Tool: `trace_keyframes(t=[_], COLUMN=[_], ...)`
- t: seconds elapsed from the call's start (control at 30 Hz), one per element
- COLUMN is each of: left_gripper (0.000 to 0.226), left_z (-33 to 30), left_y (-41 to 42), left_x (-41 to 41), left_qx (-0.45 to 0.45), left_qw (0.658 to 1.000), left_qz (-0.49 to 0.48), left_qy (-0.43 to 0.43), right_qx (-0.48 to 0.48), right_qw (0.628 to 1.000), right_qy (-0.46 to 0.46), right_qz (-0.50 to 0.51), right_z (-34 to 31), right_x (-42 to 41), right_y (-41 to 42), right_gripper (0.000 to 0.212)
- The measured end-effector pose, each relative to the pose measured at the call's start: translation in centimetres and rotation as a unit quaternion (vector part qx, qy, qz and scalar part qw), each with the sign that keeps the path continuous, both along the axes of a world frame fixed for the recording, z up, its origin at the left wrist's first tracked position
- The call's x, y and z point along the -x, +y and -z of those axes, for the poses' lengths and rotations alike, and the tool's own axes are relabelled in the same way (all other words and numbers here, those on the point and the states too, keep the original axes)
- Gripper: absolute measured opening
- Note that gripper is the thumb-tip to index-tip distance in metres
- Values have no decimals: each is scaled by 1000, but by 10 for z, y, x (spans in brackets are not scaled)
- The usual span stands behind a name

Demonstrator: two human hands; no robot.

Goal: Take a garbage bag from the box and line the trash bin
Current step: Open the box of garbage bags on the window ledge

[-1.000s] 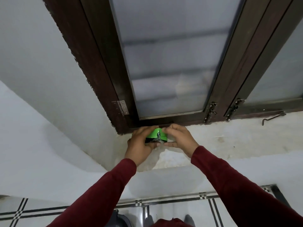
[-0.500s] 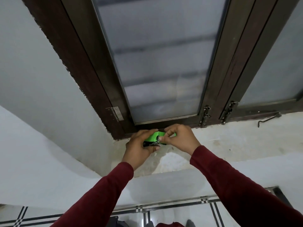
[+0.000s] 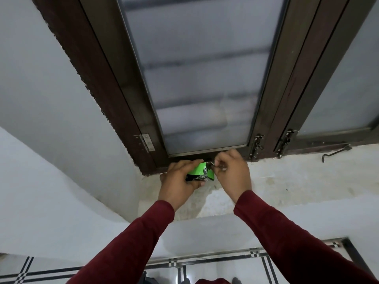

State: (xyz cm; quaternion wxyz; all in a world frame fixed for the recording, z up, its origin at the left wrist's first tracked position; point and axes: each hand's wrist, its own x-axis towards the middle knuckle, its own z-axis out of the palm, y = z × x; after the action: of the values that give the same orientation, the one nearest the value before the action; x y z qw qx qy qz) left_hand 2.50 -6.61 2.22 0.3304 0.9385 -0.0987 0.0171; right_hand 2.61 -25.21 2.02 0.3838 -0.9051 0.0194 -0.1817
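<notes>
Over the window sill, bag box getting opened

Left hand [image 3: 178, 182] grips the green box [image 3: 200, 172], open end facing right; right hand [image 3: 231, 168] touches that end, pinching something at its mouth, probably a bag. No bin visible.
</notes>
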Motion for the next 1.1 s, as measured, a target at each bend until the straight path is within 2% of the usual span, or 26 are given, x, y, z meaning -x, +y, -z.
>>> trace_keyframes(t=[0.1,0.17,0.37,0.47,0.57,0.77,0.87,0.93,0.97,1.03,1.1], left_gripper=[69,68,66,67,68,71,69,64,62,56,54], left_z=[0,0,-1,-1,-2,-18,-33,-40,-44,-50,-56], left_y=[-2,-3,-4,-1,0,-4,-9,-15,-20,-28,-32], left_x=[-1,-1,-2,-3,-3,-2,-2,-1,-1,0,0], left_qx=[-3,4,-11,-17,-19,-102,-200,-283,-313,-339,-344], left_qw=[1000,1000,1000,1000,1000,993,974,942,925,899,886], left_qz=[-3,-10,-5,-11,-5,-11,12,38,49,69,76], left_qy=[2,0,-4,-6,1,-51,-109,-176,-211,-270,-302], right_qx=[-57,-99,-219,-282,-305,-290,-326,-407,-476,-617,-690], right_qw=[998,993,970,952,942,941,919,877,836,728,654], right_qy=[10,48,102,119,134,167,215,249,267,292,299], right_qz=[17,39,37,3,-46,-48,-55,-57,-57,-63,-82], right_z=[2,3,8,3,3,9,12,13,12,9,6], right_x=[-1,-1,-1,0,-2,-3,0,-2,-3,-3,-2], right_y=[0,-1,2,2,4,-2,-4,-4,-4,-4,-8], right_gripper=[20,15,29,37,35,37,50,51,52,56,54])
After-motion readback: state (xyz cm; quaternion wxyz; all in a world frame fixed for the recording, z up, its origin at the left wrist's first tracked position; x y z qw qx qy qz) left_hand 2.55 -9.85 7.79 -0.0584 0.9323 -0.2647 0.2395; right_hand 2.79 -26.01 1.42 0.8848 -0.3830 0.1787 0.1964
